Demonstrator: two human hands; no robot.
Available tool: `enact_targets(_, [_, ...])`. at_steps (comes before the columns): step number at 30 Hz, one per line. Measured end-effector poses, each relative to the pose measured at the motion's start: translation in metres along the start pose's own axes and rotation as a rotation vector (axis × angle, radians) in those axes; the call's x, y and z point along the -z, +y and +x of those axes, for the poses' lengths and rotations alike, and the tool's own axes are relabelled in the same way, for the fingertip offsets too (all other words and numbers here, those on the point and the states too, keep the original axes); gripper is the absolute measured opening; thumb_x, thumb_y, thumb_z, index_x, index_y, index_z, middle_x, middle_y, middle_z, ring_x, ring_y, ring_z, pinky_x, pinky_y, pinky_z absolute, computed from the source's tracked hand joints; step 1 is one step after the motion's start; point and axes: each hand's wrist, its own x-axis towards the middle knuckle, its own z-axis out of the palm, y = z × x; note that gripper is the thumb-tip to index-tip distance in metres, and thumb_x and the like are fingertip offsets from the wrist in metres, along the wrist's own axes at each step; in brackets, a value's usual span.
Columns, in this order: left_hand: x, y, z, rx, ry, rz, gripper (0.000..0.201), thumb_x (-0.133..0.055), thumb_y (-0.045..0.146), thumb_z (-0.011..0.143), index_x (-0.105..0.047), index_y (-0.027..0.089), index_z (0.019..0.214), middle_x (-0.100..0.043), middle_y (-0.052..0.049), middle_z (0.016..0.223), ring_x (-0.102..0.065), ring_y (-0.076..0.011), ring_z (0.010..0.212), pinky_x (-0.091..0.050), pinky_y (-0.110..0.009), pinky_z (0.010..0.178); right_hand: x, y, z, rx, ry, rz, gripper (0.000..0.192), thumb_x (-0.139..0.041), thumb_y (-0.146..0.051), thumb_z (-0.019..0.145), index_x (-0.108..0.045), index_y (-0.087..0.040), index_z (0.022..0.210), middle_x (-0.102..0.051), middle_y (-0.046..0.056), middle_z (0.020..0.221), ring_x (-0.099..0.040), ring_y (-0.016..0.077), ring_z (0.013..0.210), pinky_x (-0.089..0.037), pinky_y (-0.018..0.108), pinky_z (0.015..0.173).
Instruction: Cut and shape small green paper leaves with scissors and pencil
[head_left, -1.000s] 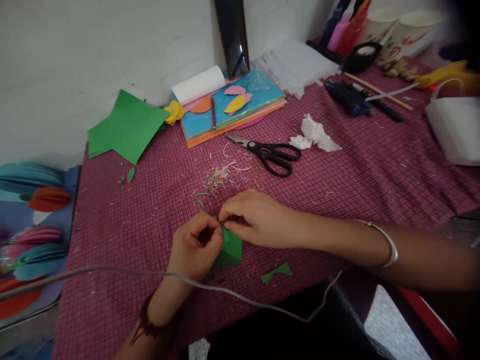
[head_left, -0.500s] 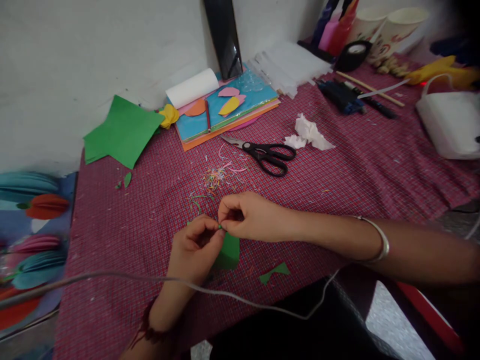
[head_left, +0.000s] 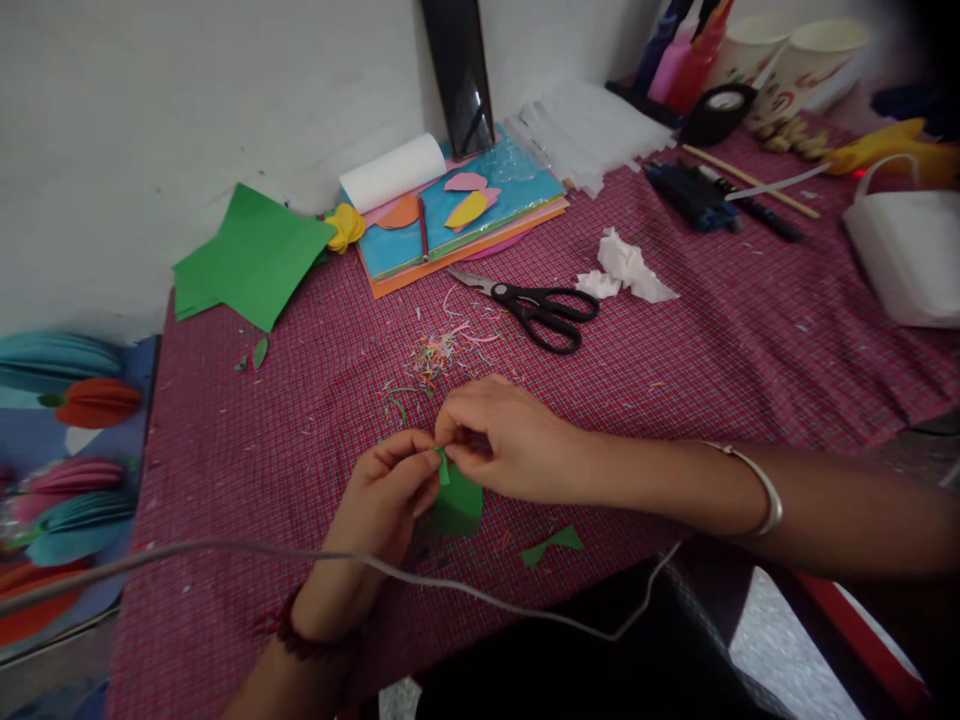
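Logged the bench clutter: red checked tablecloth [head_left: 750, 340] covered the table. Black-handled scissors [head_left: 541, 303] lay near the middle, just beside a crumpled white tissue [head_left: 628, 270]. A scatter of thin coloured paper trimmings [head_left: 439, 352] sat in front of the scissors. A stack of coloured paper sheets [head_left: 480, 215] with a blue top lay at the back, a white paper roll [head_left: 394, 171] touching its far edge, a red pencil [head_left: 423, 214] on top. Green paper sheets [head_left: 251, 255] sat at back left. A small green bow-shaped offcut [head_left: 553, 545] lay near the front edge. White handled basket [head_left: 907, 250] and two paper cups [head_left: 787, 50] were at far right.
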Motion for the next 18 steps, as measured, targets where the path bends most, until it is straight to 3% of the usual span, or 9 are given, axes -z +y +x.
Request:
enact_targets(5, [0.0049,0.003,0.0016,0.049,-0.063,-0.071,0.013,-0.066,0.024,0.066,-0.059,0.015,0.063,-0.045,0.004,0.052,-0.033,-0.0047,0.044,-0.021,-0.018,0.039,0.0012,0.0017,-0.0024,0.231,0.011,-0.227,0.012,-0.049,-0.009,0.082,-0.059,-0.017,0.082,-0.059,0.001,0.079,-0.049,0.0149,0.079,-0.03,0.03,0.076])
enact_targets(10, [0.0092,0.0017,0.0024,0.031,-0.108,-0.089,0.011,-0.064,0.025,0.069,-0.059,0.015,0.065,-0.046,0.002,0.056,-0.035,-0.0062,0.048,-0.022,-0.018,0.04,0.0006,0.0032,-0.0031,0.336,0.02,-0.344,0.015,-0.049,-0.011,0.087,-0.062,-0.017,0.088,-0.06,0.002,0.085,-0.047,0.0165,0.081,-0.029,0.032,0.08])
enact_targets(14, [0.0089,0.0,0.0012,-0.004,-0.042,-0.005,0.012,-0.065,0.024,0.07,-0.058,0.016,0.065,-0.042,0.005,0.052,-0.03,-0.0048,0.045,-0.021,-0.019,0.042,0.004,0.0024,-0.0017,0.289,-0.003,-0.286,0.014,-0.051,-0.012,0.086,-0.063,-0.016,0.083,-0.06,0.001,0.083,-0.049,0.0156,0.082,-0.029,0.032,0.083])
enact_targets(18, [0.0087,0.0,-0.0008,-0.167,-0.015,0.249,0.015,-0.062,0.029,0.076,-0.059,0.017,0.068,-0.042,0.005,0.052,-0.033,-0.0059,0.046,-0.024,-0.019,0.043,0.0075,0.0025,0.0,0.169,-0.03,-0.164,0.008,-0.053,-0.013,0.083,-0.06,-0.016,0.081,-0.06,-0.001,0.08,-0.051,0.0135,0.08,-0.029,0.03,0.083])
